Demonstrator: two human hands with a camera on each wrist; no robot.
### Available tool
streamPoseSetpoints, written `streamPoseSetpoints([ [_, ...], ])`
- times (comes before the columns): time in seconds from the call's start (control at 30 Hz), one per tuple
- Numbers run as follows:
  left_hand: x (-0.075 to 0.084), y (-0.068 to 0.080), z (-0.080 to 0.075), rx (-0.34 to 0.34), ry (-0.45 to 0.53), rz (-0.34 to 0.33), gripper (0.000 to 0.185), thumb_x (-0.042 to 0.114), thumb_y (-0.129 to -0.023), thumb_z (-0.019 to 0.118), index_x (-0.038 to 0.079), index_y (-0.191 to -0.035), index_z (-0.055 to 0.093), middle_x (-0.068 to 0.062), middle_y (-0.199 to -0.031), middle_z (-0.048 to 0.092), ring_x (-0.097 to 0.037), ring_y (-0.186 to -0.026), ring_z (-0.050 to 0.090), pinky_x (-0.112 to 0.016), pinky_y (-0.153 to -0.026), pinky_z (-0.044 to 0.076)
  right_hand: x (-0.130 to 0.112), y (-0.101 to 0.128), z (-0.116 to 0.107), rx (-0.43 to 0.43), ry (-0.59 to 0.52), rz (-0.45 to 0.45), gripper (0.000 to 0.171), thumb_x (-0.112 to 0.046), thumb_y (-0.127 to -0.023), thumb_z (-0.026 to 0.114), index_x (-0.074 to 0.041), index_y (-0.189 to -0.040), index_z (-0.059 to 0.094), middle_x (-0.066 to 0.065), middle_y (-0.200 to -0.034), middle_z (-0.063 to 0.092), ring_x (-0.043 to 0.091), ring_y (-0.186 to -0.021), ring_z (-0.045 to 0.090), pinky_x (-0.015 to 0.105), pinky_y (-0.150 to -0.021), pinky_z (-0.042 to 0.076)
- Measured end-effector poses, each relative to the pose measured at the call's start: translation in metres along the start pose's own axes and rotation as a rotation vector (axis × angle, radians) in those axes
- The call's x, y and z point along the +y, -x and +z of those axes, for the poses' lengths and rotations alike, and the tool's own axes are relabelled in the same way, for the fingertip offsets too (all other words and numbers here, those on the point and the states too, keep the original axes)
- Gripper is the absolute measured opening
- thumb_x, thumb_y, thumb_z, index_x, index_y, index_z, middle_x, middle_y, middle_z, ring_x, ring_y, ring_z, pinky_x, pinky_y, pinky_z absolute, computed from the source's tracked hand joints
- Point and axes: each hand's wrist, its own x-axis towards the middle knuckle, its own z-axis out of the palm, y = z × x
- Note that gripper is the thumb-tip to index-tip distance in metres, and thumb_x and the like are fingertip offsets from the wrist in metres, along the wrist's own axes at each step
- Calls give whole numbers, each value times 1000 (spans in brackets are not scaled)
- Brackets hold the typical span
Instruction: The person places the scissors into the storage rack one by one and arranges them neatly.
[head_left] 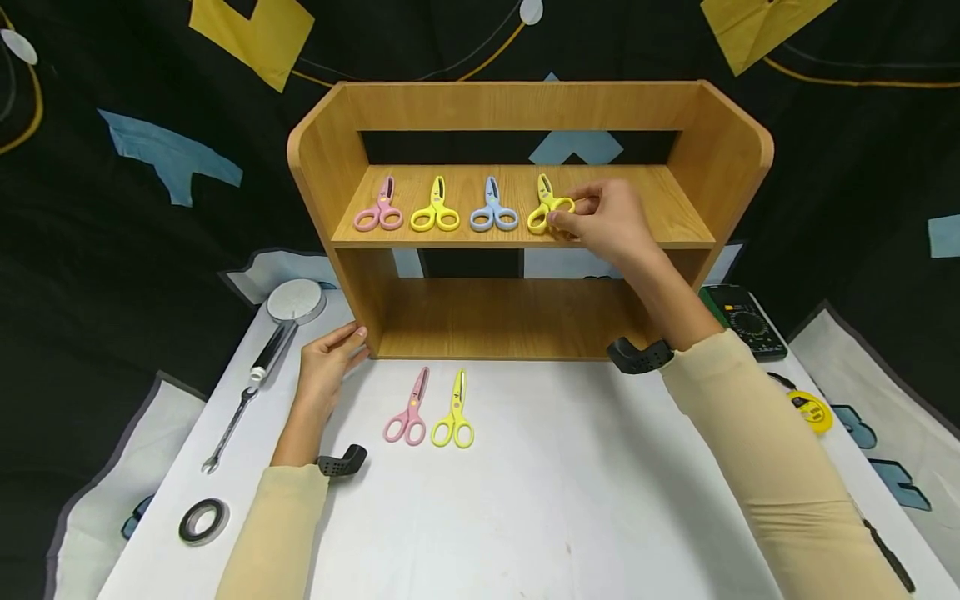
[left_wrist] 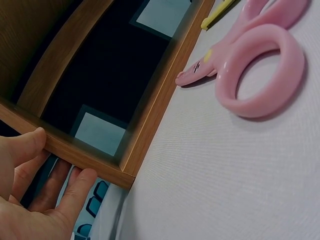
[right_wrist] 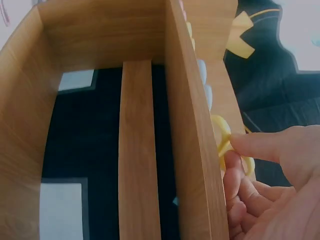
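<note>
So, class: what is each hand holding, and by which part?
Right hand pinches yellow scissors by a handle loop; left hand holds no scissors, touching the shelf corner.

Four scissors sit in a row on the shelf's upper board, bunched toward its left end; two more scissors lie on the table just before the shelf's front edge.
</note>
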Motion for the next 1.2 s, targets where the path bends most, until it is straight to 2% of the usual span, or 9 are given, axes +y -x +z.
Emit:
streamPoseSetpoints([
  [0.2, -1, 0, 0, -7, -20, 1, 54, 18, -96, 75, -3, -142, 58, 2, -117, 67, -9, -109, 68, -37, -108, 56, 3, -4, 1, -36, 173, -49, 44, -31, -98, 72, -4, -132, 67, 12, -121, 60, 22, -107, 52, 26, -74, 51],
  [0.33, 0, 0, 1, -4, -12, -2, 56, 19, -95, 77, -3, -142, 58, 2, -116, 68, -8, -107, 68, -38, -109, 55, 6, -5, 2, -53, 227, -79, 44, -30, -99, 71, -1, -131, 66, 17, -126, 61, 28, -114, 51, 34, -83, 52],
  [0.47, -1, -1, 2, -1, -15, 0, 57, 20, -94, 78, -3, -142, 58, 3, -115, 69, -7, -105, 69, -38, -108, 56, 9, 1, 2, -24, 207, -111, 55, -33, -97, 73, -1, -140, 59, 18, -134, 58, 29, -117, 51, 38, -92, 52],
  [0.57, -1, -1, 1, 0, -17, 2, 56, 19, -94, 78, -3, -142, 58, 4, -114, 68, -7, -105, 69, -37, -106, 57, 13, 13, 2, 34, 154, -171, 57, -31, -96, 75, -4, -143, 56, 16, -136, 57, 27, -111, 54, 34, -86, 53],
  [0.73, 0, -1, 0, -5, -12, 7, 56, 18, -95, 76, -4, -143, 57, 5, -113, 68, -7, -106, 68, -36, -106, 57, 25, 45, 8, 112, 74, -266, 47, -25, -95, 77, -6, -135, 62, 13, -127, 61, 22, -99, 56, 25, -76, 51],
  [0.83, 2, 0, 0, -7, -12, 2, 56, 17, -96, 76, -5, -143, 55, 6, -111, 68, -6, -105, 68, -37, -108, 56, 36, 67, 16, 74, 45, -278, 42, -24, -94, 78, -8, -130, 65, 11, -117, 65, 21, -94, 59, 24, -73, 51],
  [0.93, 2, 0, 0, -6, -13, -4, 55, 16, -96, 75, -5, -143, 56, 6, -111, 67, -6, -105, 68, -40, -110, 55, 49, 87, 28, -21, 5, -267, 36, -24, -94, 78, -10, -125, 67, 7, -109, 67, 21, -89, 61, 24, -71, 53],
  [1.07, 2, 0, -1, -4, -12, 0, 55, 17, -96, 75, -5, -143, 56, 6, -112, 67, -6, -105, 67, -39, -108, 56, 66, 107, 54, -125, -54, -250, 31, -23, -93, 79, -12, -120, 68, 2, -102, 69, 19, -86, 64, 26, -72, 57],
  [1.2, 1, -1, -1, -7, 4, 2, 57, 16, -95, 76, -6, -143, 55, 6, -111, 68, -6, -103, 68, -36, -105, 57, 83, 122, 88, -172, -77, -206, 32, -22, -91, 80, -12, -119, 69, 2, -102, 70, 17, -87, 65, 27, -74, 58],
])
